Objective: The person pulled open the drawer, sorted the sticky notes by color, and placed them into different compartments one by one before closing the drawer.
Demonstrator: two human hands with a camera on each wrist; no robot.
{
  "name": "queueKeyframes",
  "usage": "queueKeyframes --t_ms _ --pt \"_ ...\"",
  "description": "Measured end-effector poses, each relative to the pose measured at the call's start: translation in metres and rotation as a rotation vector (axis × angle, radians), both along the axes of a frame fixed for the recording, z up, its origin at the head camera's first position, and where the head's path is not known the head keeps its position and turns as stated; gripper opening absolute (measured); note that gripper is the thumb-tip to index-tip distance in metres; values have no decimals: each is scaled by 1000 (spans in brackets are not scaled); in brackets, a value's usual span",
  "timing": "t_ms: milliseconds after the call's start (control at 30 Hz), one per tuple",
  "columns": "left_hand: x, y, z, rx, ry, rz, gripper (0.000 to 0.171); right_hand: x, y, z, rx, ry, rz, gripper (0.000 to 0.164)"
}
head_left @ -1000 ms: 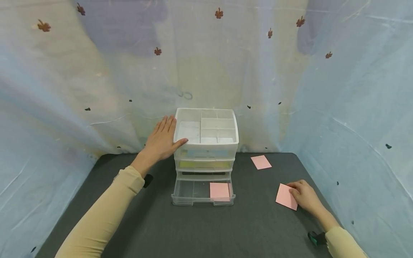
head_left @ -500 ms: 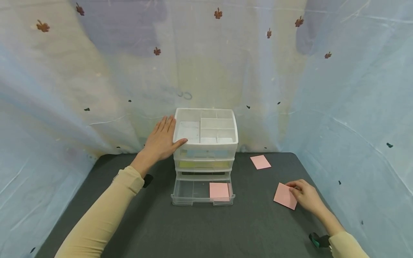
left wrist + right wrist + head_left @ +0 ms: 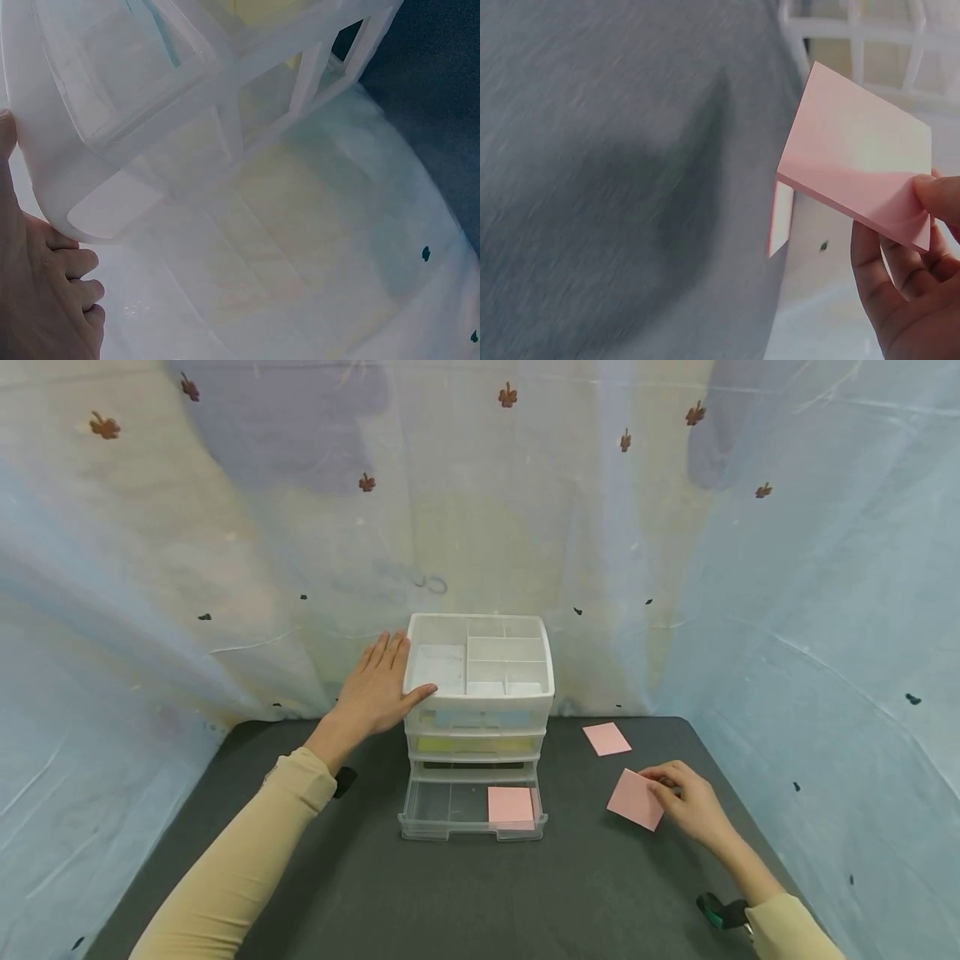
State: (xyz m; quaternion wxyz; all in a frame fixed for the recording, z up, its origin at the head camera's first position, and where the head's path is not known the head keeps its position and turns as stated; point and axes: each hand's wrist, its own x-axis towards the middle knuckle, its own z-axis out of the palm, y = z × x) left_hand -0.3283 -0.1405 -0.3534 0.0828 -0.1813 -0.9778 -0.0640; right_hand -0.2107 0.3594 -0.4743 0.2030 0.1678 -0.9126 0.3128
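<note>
A white plastic drawer unit (image 3: 480, 700) with a divided top tray stands at the back of the table. Against its upper left edge rests my left hand (image 3: 372, 689), fingers straight and thumb over the front rim. The clear bottom drawer (image 3: 431, 802) is pulled out, and a pink sticky note pad (image 3: 511, 806) lies in its right part. To the right of the unit, my right hand (image 3: 690, 797) pinches another pink sticky note pad (image 3: 635, 800) between thumb and fingers, tilted and raised off the table in the right wrist view. A further pink pad (image 3: 607, 739) lies behind it.
The dark table (image 3: 480, 902) ends at a patterned curtain (image 3: 480, 527) that hangs behind and on both sides. Yellow material (image 3: 476, 743) shows through the middle drawer, and something pale blue shows through the upper one.
My right hand has lifted the pink sticky note pad and moved it left, toward the drawer unit. My left hand has stayed at the unit's edge.
</note>
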Motion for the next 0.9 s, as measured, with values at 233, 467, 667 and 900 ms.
queueKeyframes --t_ms 233,467,667,900 --pt "0 -1 0 -7 -1 3 99 -7 -29 6 -71 46 72 18" --pt "0 0 -2 -9 -8 4 99 -16 -57 11 -128 50 116 17" --pt "-1 1 -4 -13 -3 4 99 -24 -78 13 -159 48 165 16" --pt "-3 0 -4 -12 0 5 100 -30 -104 10 -179 25 221 15"
